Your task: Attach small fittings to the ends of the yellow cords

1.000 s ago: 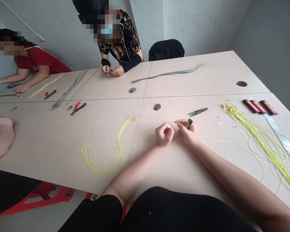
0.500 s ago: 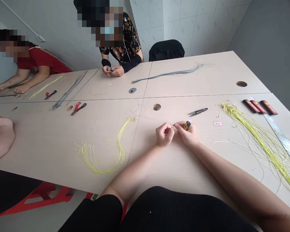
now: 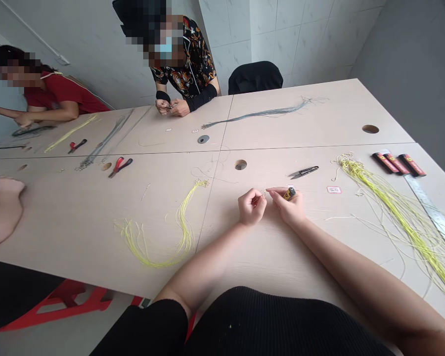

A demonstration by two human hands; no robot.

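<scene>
My left hand (image 3: 251, 206) is curled, its fingertips pinching a thin pale cord (image 3: 263, 195), of which only a short end shows. A few centimetres to the right, my right hand (image 3: 289, 206) holds a small black-and-yellow lighter (image 3: 289, 193) tilted between thumb and fingers. Its fingertips reach toward the cord end, and the hands stay slightly apart. Black-handled thread snips (image 3: 303, 172) lie just beyond my right hand, with a small printed card (image 3: 333, 190) to their right.
A bundle of yellow cords (image 3: 396, 217) and a steel ruler (image 3: 433, 215) lie right, beyond several red-and-black lighters (image 3: 398, 164). Left lies a looped yellow cord bunch (image 3: 159, 242). A co-worker's hands (image 3: 168, 107) work across the table, which has round holes (image 3: 240, 164).
The lighter in my right hand has tilted further toward horizontal, and that hand's fingers have moved slightly toward my left hand. My left hand has barely moved.
</scene>
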